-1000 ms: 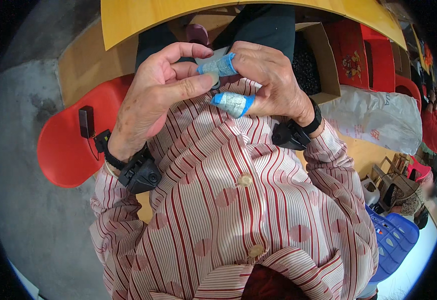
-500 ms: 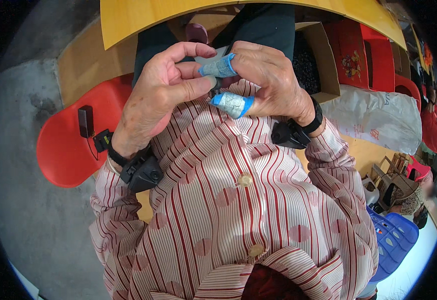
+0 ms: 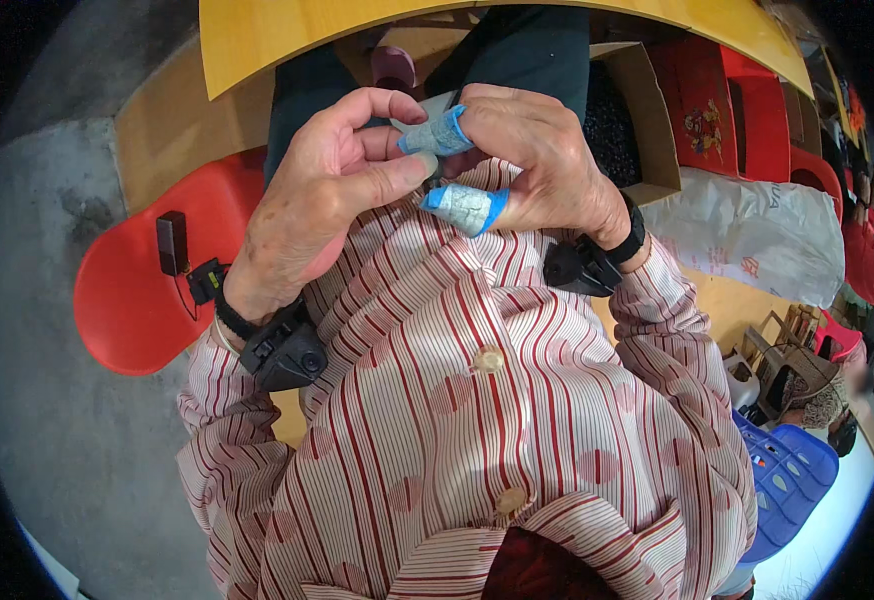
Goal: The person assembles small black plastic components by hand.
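Note:
Both hands meet above my lap, below the yellow table's edge. My left hand (image 3: pixel 322 185) is closed in a pinch, its thumb and bent fingers nearly touching the right hand's fingertips. From the other side, my right hand (image 3: pixel 547 150) pinches too, with blue-and-grey tape (image 3: pixel 465 208) wrapped round its thumb and one finger. A small dark piece shows between the fingertips, mostly hidden, so its kind cannot be made out. Behind the fingers a flat grey thing (image 3: pixel 439 104) is partly visible; whether either hand holds it is unclear.
The yellow table (image 3: pixel 357 30) curves across the top. A red chair (image 3: pixel 122 290) at left bears a black box (image 3: pixel 171 243). At right are a cardboard box (image 3: pixel 652 130) of dark small pieces, a white plastic bag (image 3: pixel 757 235) and a blue plastic seat (image 3: pixel 792 480).
My left hand has shifted very slightly, its thumb tip moving a little to the right. The right hand stays nearly still, and both pinches look the same.

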`<state>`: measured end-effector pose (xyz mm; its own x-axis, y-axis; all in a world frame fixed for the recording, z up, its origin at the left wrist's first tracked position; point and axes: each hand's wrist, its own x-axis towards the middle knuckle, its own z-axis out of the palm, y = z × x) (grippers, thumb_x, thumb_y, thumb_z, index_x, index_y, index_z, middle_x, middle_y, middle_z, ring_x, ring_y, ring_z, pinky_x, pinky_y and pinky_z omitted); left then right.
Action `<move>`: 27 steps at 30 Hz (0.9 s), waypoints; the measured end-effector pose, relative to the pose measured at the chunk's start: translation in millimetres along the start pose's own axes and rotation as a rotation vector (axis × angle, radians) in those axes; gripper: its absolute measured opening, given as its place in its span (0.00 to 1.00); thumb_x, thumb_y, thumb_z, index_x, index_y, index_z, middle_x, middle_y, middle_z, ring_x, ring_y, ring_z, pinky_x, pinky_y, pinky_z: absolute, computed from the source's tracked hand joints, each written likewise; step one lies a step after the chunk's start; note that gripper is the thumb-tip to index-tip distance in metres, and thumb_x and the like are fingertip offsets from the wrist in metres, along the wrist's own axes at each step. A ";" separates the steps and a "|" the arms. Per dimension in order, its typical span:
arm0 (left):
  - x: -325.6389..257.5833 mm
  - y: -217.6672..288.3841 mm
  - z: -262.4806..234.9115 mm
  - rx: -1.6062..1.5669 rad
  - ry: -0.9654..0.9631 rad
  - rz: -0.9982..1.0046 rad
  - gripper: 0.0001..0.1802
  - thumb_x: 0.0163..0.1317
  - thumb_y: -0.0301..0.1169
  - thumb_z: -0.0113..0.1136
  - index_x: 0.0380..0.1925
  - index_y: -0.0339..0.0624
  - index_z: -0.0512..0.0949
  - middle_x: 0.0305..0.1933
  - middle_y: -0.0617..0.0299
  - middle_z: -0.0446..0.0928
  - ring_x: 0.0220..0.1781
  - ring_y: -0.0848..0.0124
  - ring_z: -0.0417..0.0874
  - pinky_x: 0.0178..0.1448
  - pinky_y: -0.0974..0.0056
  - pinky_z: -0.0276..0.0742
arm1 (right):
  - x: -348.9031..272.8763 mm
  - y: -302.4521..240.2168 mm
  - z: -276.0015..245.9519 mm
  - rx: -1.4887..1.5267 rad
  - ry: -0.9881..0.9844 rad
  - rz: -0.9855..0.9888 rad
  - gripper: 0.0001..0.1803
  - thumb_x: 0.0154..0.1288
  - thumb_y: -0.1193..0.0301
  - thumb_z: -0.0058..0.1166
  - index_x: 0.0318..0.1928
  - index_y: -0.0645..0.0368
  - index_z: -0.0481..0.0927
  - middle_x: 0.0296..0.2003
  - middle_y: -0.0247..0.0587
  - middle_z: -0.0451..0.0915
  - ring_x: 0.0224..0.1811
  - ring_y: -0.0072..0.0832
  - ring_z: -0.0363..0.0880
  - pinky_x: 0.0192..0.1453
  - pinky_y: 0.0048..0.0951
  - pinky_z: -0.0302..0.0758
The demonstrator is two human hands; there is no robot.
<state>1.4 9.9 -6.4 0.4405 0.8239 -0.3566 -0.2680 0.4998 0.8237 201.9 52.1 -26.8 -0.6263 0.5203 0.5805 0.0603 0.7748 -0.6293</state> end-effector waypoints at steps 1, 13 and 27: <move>0.4 0.2 -1.4 -0.007 -0.038 -0.018 0.23 0.57 0.25 0.59 0.52 0.33 0.64 0.45 0.58 0.75 0.46 0.75 0.76 0.52 0.72 0.71 | 0.4 -1.2 -1.0 0.003 -0.009 0.018 0.17 0.43 0.66 0.69 0.31 0.61 0.76 0.22 0.41 0.71 0.25 0.36 0.72 0.28 0.32 0.70; 1.6 -5.5 2.2 0.041 0.071 -0.001 0.20 0.58 0.25 0.60 0.49 0.33 0.66 0.39 0.58 0.77 0.38 0.78 0.77 0.44 0.74 0.72 | -0.6 -1.2 0.4 -0.019 -0.009 0.036 0.16 0.43 0.67 0.68 0.29 0.61 0.76 0.21 0.39 0.72 0.24 0.35 0.73 0.28 0.31 0.70; 5.5 -5.9 -0.3 -0.085 -0.020 -0.001 0.20 0.59 0.26 0.60 0.49 0.35 0.66 0.38 0.61 0.77 0.36 0.79 0.75 0.43 0.75 0.71 | 3.0 -2.8 -2.1 -0.045 0.002 0.023 0.16 0.44 0.68 0.69 0.30 0.61 0.77 0.21 0.37 0.73 0.24 0.31 0.75 0.28 0.30 0.71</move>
<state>5.1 11.5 -13.4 0.4576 0.8182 -0.3481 -0.3387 0.5223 0.7826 201.5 52.3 -22.2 -0.6230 0.5389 0.5670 0.1094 0.7778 -0.6189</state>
